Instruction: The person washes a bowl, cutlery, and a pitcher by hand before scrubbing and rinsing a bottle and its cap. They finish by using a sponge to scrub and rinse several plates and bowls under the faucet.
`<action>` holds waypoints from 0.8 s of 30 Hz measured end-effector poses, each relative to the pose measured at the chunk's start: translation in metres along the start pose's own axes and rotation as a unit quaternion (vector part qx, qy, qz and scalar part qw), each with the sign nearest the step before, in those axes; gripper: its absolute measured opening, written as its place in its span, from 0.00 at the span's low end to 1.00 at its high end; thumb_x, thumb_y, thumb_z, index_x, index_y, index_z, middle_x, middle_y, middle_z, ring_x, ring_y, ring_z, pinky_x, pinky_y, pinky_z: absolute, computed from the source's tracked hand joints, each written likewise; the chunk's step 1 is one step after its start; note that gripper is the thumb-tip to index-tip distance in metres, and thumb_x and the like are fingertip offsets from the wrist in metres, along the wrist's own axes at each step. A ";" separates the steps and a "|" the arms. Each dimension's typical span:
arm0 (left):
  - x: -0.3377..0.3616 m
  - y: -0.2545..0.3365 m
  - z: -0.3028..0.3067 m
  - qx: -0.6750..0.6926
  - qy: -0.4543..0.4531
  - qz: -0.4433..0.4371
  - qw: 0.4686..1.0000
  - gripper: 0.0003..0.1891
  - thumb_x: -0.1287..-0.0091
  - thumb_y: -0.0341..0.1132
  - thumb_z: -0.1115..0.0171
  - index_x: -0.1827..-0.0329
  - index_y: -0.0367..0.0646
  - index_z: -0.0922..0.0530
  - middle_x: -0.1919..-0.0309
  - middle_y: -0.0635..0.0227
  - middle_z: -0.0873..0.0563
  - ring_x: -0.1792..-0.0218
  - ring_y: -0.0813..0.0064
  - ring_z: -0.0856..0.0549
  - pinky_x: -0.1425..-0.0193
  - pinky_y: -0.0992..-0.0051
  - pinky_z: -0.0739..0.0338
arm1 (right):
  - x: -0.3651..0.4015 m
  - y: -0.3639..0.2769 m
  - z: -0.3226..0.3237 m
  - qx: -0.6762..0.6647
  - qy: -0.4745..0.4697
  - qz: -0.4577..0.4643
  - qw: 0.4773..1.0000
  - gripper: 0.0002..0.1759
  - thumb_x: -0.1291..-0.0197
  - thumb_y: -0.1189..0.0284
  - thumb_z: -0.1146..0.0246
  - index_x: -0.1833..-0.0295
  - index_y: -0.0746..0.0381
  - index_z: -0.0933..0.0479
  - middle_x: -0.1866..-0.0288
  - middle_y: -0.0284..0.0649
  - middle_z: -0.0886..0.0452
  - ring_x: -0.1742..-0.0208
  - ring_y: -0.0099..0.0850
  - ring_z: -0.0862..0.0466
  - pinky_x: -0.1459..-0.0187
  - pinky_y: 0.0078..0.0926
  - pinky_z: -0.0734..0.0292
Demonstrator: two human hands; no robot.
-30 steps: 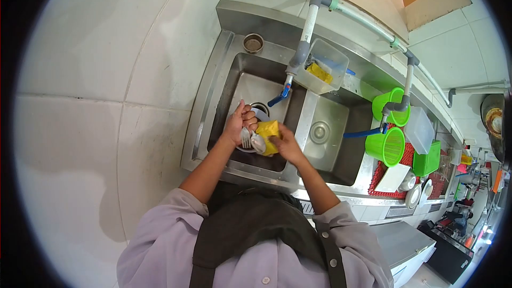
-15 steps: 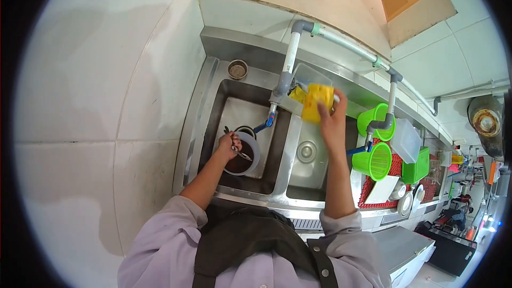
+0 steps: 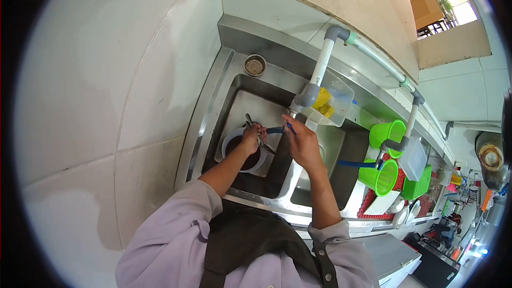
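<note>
My left hand is closed around several pieces of metal cutlery in the left basin. It is under the blue tap spout and above a pale round tub with dark brown liquid inside. My right hand is at the tap, its fingers closed on the blue tap handle. Just behind the tap, yellow sponges lie in a clear plastic container. Whether water is running is hard to make out.
A small metal cup stands on the back left ledge of the steel sink. Grey and white pipes rise over the basins. To the right, green baskets, a second tap with a blue spout and dishes sit on red matting.
My right hand has released the yellow sponge, now in the clear container, and moved left and down onto the tap handle. My left hand has shifted under the spout with the cutlery.
</note>
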State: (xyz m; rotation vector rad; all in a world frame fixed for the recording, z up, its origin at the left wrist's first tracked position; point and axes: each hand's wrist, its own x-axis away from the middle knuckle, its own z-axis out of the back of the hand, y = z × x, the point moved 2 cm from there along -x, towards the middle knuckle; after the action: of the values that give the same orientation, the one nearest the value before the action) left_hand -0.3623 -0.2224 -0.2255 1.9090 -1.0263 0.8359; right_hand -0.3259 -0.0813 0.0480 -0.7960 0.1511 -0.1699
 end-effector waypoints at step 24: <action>0.079 -0.025 0.040 -0.240 -0.002 -0.258 0.936 0.13 0.32 0.42 0.36 0.53 0.42 0.19 0.57 0.70 0.16 0.57 0.79 0.18 0.53 0.78 0.23 | 0.081 0.193 -0.303 -0.655 0.023 -0.442 0.612 0.15 0.32 0.67 0.46 0.51 0.68 0.23 0.58 0.44 0.18 0.63 0.32 0.17 0.64 0.32 0.19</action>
State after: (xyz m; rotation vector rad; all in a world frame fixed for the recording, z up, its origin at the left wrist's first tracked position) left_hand -0.2977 -0.2752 -0.1878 1.6330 -0.6042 0.2463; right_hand -0.2887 -0.1760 -0.3058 -2.3387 -0.1377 -1.1213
